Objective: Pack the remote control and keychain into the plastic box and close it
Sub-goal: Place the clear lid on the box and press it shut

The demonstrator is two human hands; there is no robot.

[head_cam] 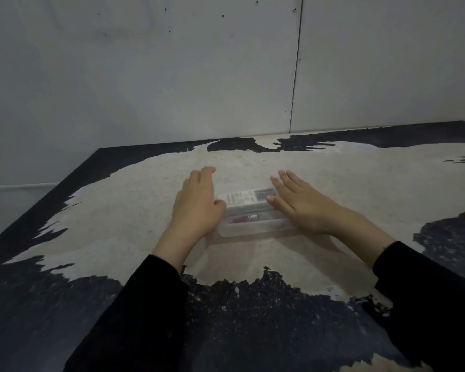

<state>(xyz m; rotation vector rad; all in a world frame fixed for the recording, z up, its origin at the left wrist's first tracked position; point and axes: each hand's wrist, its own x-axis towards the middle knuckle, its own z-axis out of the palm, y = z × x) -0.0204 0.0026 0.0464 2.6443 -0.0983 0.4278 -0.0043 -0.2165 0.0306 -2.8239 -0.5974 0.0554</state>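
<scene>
A clear plastic box (255, 230) lies on the table between my two hands. A white and dark remote control (246, 198) shows at its far side. A small dark red keychain (244, 218) shows through the clear plastic nearer to me. My left hand (198, 204) rests against the box's left end, fingers spread, thumb touching the remote's left tip. Along the box's right end lies my right hand (304, 204), flat with fingers apart, thumb by the remote's right tip. Neither hand grips anything. Whether the lid sits on the box I cannot tell.
The table (134, 216) has a worn top, pale in the middle with black speckled patches at the edges and in front of me. A grey wall (172, 76) stands right behind it. The table's left edge drops off at the left.
</scene>
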